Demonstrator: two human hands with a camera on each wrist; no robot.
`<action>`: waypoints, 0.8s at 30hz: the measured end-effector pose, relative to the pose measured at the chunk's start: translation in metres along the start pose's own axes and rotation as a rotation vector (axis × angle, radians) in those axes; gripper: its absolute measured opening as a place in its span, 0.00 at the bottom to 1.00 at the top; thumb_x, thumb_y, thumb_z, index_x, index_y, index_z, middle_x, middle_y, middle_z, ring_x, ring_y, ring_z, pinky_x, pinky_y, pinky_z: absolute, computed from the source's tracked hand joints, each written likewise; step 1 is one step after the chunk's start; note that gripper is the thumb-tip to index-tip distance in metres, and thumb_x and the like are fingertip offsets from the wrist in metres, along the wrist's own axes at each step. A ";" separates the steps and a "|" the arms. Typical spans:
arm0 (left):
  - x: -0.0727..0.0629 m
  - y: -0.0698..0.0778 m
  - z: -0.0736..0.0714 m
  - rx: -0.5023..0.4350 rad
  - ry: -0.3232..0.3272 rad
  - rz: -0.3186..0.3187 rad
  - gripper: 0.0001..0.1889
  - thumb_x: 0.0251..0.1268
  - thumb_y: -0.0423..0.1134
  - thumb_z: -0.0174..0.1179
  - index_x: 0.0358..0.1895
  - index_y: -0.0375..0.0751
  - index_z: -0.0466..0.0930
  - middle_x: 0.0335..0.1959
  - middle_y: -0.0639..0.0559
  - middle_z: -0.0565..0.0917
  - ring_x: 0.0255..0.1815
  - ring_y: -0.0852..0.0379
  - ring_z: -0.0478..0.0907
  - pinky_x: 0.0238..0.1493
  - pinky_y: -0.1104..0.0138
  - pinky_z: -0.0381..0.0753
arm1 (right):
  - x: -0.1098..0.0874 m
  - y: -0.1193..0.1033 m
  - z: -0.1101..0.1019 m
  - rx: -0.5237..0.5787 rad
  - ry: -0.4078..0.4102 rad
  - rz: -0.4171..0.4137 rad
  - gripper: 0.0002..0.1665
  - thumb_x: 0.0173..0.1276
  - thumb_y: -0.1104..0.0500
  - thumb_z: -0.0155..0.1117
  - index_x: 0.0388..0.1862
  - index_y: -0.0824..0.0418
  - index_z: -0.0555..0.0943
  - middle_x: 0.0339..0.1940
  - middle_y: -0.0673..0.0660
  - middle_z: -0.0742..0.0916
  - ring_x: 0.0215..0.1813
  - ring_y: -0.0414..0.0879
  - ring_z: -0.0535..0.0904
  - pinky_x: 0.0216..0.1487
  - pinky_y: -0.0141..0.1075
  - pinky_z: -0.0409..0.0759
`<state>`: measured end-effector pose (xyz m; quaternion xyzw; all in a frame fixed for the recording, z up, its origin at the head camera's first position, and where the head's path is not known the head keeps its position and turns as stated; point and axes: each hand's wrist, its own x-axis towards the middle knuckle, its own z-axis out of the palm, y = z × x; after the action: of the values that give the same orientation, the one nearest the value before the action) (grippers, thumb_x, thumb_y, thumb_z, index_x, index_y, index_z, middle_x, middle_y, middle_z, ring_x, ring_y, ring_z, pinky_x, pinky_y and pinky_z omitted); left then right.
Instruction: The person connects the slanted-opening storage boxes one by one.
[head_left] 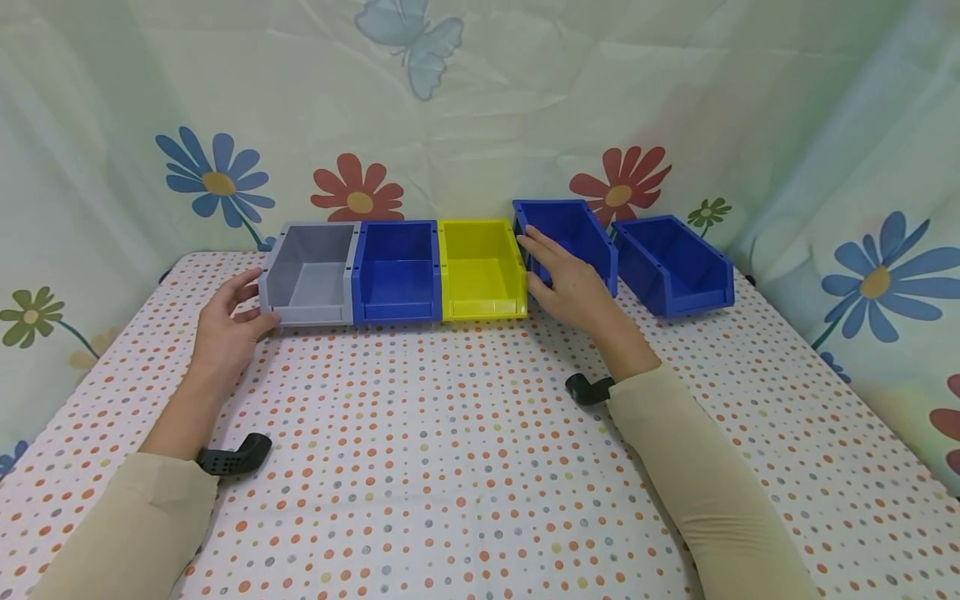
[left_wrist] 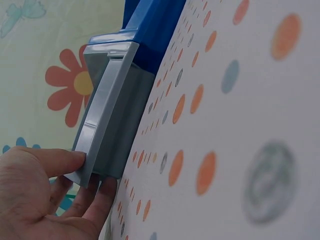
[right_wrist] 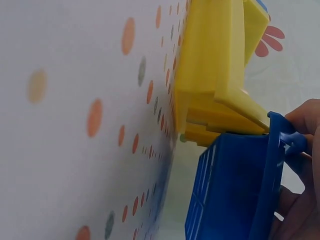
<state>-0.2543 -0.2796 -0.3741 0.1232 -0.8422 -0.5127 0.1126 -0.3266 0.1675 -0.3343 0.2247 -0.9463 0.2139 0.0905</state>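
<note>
At the far left, a strip of dotted counter (head_left: 161, 367) lies between its edge and my left hand (head_left: 231, 321), which pinches the front left corner of the grey bin (head_left: 315, 316), thumb at the front lip. The grey bin sits flush against the first blue bin (head_left: 397, 311), and that one against the yellow bin (head_left: 483, 309), their front edges making nearly one line. Just right of the yellow bin, my right hand (head_left: 566, 283) grasps the second blue bin (head_left: 566, 227) by its left rim, holding it off the counter with a gap under its base. A narrow wedge of room separates it from the third blue bin (head_left: 697, 297), which stands angled near the counter's right edge. Toward me, broad dotted surface runs between my forearms.
</note>
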 end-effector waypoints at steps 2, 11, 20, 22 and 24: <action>0.000 0.000 0.000 -0.001 0.000 0.003 0.40 0.76 0.30 0.57 0.83 0.64 0.53 0.82 0.45 0.62 0.74 0.42 0.69 0.73 0.52 0.76 | 0.000 0.000 0.000 -0.003 -0.005 0.002 0.37 0.81 0.52 0.52 0.85 0.49 0.58 0.87 0.47 0.56 0.51 0.59 0.83 0.36 0.46 0.75; 0.001 -0.003 0.000 -0.005 -0.005 0.004 0.40 0.76 0.30 0.57 0.83 0.66 0.53 0.82 0.45 0.62 0.74 0.42 0.69 0.73 0.53 0.76 | 0.000 0.002 0.002 0.000 -0.042 0.023 0.37 0.81 0.53 0.51 0.85 0.49 0.57 0.88 0.46 0.55 0.68 0.62 0.78 0.57 0.53 0.82; 0.001 -0.002 0.000 -0.011 -0.007 -0.001 0.40 0.76 0.31 0.57 0.83 0.67 0.53 0.82 0.46 0.62 0.74 0.43 0.69 0.73 0.54 0.76 | 0.000 0.003 0.005 0.004 -0.092 0.035 0.37 0.82 0.53 0.52 0.86 0.49 0.55 0.88 0.46 0.53 0.78 0.62 0.68 0.75 0.61 0.70; 0.000 -0.002 0.000 -0.010 -0.007 -0.001 0.40 0.76 0.31 0.58 0.83 0.67 0.54 0.82 0.46 0.62 0.74 0.43 0.69 0.73 0.54 0.77 | 0.000 0.004 0.007 0.002 -0.102 0.037 0.38 0.82 0.53 0.52 0.86 0.49 0.55 0.88 0.46 0.53 0.83 0.61 0.60 0.79 0.61 0.64; 0.000 -0.001 -0.001 -0.008 -0.007 0.000 0.40 0.76 0.31 0.57 0.83 0.67 0.54 0.82 0.45 0.62 0.74 0.43 0.69 0.72 0.54 0.77 | 0.000 0.005 0.008 0.006 -0.112 0.045 0.38 0.82 0.53 0.52 0.86 0.49 0.54 0.88 0.46 0.53 0.84 0.60 0.59 0.80 0.61 0.63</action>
<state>-0.2539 -0.2807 -0.3752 0.1209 -0.8406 -0.5163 0.1102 -0.3290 0.1676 -0.3433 0.2153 -0.9541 0.2056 0.0319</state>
